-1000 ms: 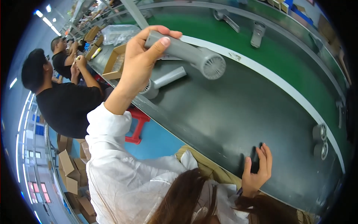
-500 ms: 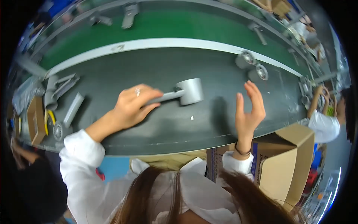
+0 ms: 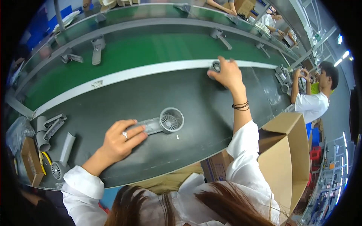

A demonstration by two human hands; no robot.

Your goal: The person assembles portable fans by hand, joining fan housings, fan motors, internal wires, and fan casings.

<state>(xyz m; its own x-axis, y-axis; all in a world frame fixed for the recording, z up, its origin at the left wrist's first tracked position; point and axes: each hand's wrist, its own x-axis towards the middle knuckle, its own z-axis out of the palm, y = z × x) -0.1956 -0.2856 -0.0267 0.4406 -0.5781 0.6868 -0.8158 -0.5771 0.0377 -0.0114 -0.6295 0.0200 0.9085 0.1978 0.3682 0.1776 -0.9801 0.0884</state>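
Dark worktable (image 3: 200, 100) fills mid-frame, left hand (image 3: 121, 141) gripping a grey handled housing (image 3: 161, 126), right hand (image 3: 230, 77) curled over a grey cylinder (image 3: 215, 67) upper right, grip unclear, pieces unjoined.

Bare dark worktop (image 3: 200, 94) leaves passage between the spoked grey housing (image 3: 160, 124) and the right hand (image 3: 228, 75); a cardboard tray (image 3: 34, 160) blocks far left, apparently grey tubes (image 3: 284, 81) far right.

A grey handled housing (image 3: 163, 124) lies mouth up, left of a grey cylinder (image 3: 215, 67).
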